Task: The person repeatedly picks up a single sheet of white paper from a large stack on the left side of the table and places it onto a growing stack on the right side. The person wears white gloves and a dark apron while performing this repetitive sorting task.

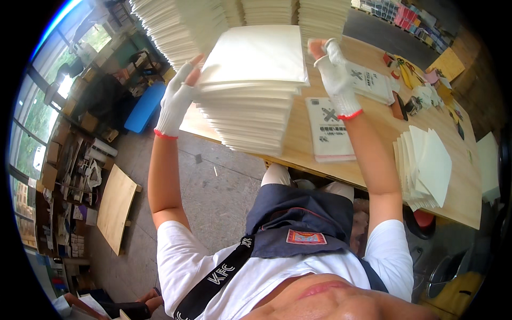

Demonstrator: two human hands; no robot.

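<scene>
A tall pile of white paper sheets (250, 114) stands on the near edge of a wooden table (373, 170). Its top bundle (256, 56) sits slightly offset from the rest. My left hand (178, 98), in a white glove with a red cuff, presses flat against the bundle's left edge. My right hand (336, 74), gloved the same way, is against the bundle's right edge with its fingers pointing up. The bundle is held between both hands.
Two flat printed white packages (328, 128) (368, 80) lie right of the pile. A fanned stack of white sheets (424, 165) sits at the table's right, yellow-handled scissors (405, 72) behind it. More tall white piles (181, 21) stand at the back. A wooden board (117, 205) rests on the floor to the left.
</scene>
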